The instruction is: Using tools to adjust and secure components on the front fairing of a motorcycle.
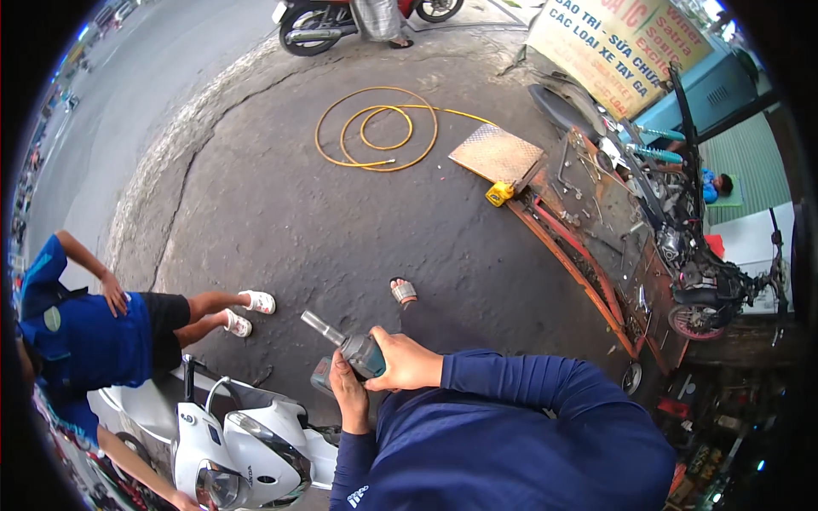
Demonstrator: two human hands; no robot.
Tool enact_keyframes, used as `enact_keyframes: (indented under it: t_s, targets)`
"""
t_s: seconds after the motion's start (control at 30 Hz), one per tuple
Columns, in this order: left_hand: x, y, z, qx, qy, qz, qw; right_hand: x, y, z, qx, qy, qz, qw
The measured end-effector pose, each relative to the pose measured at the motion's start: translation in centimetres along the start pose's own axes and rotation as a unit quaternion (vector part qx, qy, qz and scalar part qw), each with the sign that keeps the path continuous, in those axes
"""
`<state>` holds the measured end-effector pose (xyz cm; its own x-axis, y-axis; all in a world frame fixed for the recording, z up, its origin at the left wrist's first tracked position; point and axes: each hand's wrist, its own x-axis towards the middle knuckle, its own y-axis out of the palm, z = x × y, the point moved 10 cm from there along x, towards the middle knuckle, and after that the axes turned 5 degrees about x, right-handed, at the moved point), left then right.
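Note:
In front of my body I hold a teal and grey cordless impact wrench (pixel 368 356) with both hands. A long silver socket (pixel 323 327) juts from its nose toward the upper left. My left hand (pixel 349 399) is closed on the tool's near side, beside the grey battery pack (pixel 322 375). From the right, my right hand (pixel 409 363) wraps round the rear of the body. The handle is mostly hidden by my left hand. Just left of my hands stands a white scooter (pixel 247 451).
A person in blue (pixel 98 336) stands left, a hand near the scooter. Ahead, a coiled yellow hose (pixel 433 136) lies on the asphalt. To the right is a rusty lift platform (pixel 596 200) with scattered tools, a yellow bottle (pixel 499 194) and a partly stripped motorbike (pixel 694 264).

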<state>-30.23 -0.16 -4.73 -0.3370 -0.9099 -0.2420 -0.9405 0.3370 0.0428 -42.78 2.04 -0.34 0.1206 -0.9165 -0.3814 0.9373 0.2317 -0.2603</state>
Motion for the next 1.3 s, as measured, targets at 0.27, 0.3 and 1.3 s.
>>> enact_keyframes:
  t_s: [0.27,0.3,1.3]
  targets:
    - [9.7,20.6,2.5,0.344,0.083,0.133,0.926,-15.6,-34.0,-22.3,-0.064,0.131,-0.467,0.872]
    - [10.7,19.4,6.6,0.377,0.046,0.113,0.918,-17.0,-38.0,-26.2,-0.04,0.158,-0.49,0.856]
    - [15.1,14.8,32.0,0.53,-0.466,0.116,0.699,-19.0,-69.4,-60.1,0.201,0.249,-0.627,0.71]
